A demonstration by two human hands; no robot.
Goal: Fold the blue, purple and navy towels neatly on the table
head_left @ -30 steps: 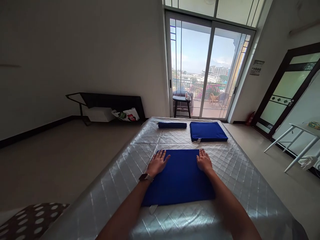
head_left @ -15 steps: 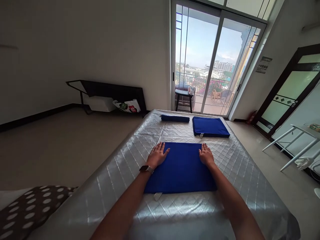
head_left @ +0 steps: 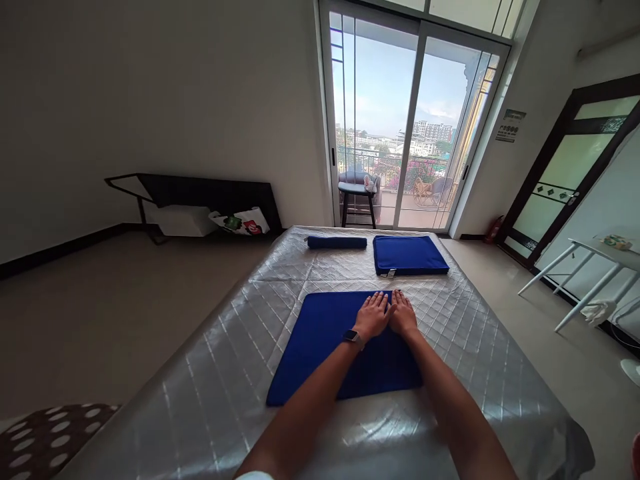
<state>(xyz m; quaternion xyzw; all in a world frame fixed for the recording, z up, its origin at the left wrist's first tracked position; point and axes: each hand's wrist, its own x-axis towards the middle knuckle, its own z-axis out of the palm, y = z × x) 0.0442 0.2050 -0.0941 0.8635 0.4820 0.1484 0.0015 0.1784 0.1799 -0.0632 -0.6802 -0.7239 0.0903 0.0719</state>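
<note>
A flat blue cloth piece [head_left: 320, 340] lies on the silver quilted mattress cover [head_left: 225, 373]. My left hand [head_left: 373, 316] rests flat on its upper right part, fingers stretched out, a watch on the wrist. Right beside it, my right hand [head_left: 403, 313] lies flat at the cloth's far right corner, and the two thumbs meet. Farther back are a folded blue stack [head_left: 411, 255] with a small white tag and a dark blue roll [head_left: 337, 243]. Neither hand grips anything.
A black bench-like frame [head_left: 210, 193] stands by the left wall, with a white box [head_left: 183, 220] under it. Sliding glass doors [head_left: 375, 120] are behind the bed. At the right stands a white-legged table [head_left: 607, 251]; a brown polka-dot fabric [head_left: 50, 437] is at the lower left.
My left hand has moved right across the cloth, from its far left corner to beside my right hand. The camera view has shifted slightly to the right.
</note>
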